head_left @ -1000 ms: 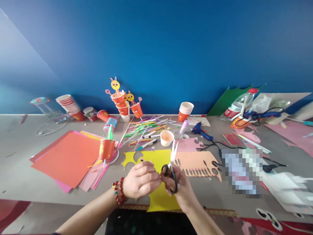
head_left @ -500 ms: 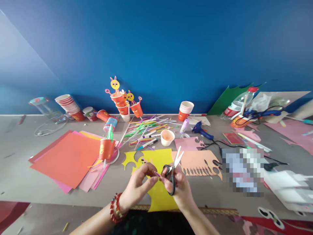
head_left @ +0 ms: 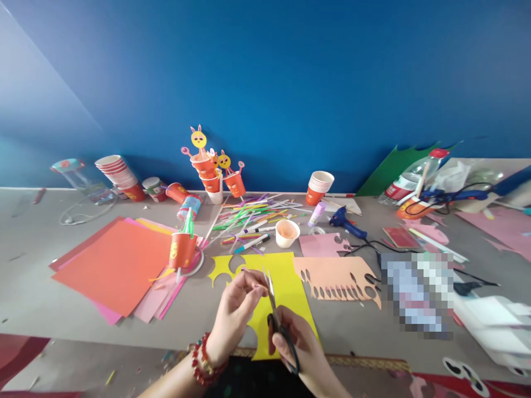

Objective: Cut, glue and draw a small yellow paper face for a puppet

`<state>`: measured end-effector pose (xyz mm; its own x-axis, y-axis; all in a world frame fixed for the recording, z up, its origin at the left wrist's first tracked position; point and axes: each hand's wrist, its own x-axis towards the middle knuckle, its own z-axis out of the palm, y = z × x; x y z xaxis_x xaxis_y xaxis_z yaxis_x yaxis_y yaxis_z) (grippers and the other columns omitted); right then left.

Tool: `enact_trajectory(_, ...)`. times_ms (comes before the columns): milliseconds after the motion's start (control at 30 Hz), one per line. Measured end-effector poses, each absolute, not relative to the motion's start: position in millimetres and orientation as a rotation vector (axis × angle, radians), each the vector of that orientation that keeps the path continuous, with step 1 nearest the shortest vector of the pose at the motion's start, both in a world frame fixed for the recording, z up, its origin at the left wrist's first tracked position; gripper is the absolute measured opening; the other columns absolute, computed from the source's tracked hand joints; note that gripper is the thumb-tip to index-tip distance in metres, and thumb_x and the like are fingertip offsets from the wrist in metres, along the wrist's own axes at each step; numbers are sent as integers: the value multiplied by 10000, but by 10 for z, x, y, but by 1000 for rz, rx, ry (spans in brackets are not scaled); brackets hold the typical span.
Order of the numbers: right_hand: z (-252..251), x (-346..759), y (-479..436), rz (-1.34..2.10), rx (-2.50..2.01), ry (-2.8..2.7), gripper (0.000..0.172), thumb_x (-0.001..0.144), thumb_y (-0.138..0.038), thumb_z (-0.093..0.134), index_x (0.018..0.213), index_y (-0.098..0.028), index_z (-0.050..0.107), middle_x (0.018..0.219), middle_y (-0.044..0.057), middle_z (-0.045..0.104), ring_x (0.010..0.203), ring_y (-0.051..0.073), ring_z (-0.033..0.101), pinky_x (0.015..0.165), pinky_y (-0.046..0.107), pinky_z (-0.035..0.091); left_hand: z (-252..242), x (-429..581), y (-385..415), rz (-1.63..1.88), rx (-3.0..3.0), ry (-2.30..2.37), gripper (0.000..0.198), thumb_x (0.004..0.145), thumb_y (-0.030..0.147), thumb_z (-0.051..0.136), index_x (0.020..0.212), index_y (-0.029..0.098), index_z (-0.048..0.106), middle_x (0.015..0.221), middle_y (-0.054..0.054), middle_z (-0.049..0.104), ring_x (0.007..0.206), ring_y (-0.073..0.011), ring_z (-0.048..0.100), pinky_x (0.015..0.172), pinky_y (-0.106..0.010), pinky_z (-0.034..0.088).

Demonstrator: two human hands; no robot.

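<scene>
My right hand [head_left: 301, 338] is closed round the black handles of a pair of scissors [head_left: 272, 303], whose narrowly parted blades point away from me. Beside the blades, my left hand [head_left: 237, 303] has thumb and fingers pinched on a small piece of pink-purple paper, mostly hidden by the fingertips. Both hands are above a yellow sheet [head_left: 290, 276] with rounded cut-outs along its left side. To the right lies a peach sheet [head_left: 327, 268] with leaf-shaped holes along its lower edge.
Straws [head_left: 249, 213] and markers lie behind the hands, near a white paper bowl [head_left: 287, 234]. Coloured sheets [head_left: 112, 268] and an orange cup [head_left: 181, 250] are at left. A blue glue gun [head_left: 347, 222] lies to the right, its cord crossing the table. Decorated cups [head_left: 234, 183] stand against the wall.
My right hand has turned the scissors and brought their blades to my left fingertips; before, they hung from the hand, pointing up and right. My left hand keeps its pinch on the paper piece.
</scene>
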<state>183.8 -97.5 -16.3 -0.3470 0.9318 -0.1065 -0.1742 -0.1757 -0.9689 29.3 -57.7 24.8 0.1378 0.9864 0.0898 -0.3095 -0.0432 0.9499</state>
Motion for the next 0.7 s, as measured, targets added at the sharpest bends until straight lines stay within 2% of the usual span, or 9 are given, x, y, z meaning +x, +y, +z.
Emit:
enact_trajectory(133,-260,1829,-1029,1693,-968,-1182,544,766,-718,676,780,-206,494,586,-37,532,408,55,341,391,190,236,225,323,-578,1268,1008,785,155,932,287,635,827,181,591,893,-37,601,826,-165,589,795,-292,493)
enact_trajectory(333,-230,1838,-994,1693,-997,-1178,573,728,-737,697,747,-209,475,562,-45,512,413,65,389,402,191,260,202,343,-567,1262,976,749,146,938,253,629,820,178,587,867,-23,606,813,-146,600,796,-275,491)
enact_trajectory(700,-219,1843,-976,1676,-1009,-1196,601,698,-750,716,709,-210,453,530,-52,516,395,59,376,410,199,256,183,326,-569,1246,967,751,146,938,257,627,823,178,583,864,-26,607,814,-151,587,806,-288,473)
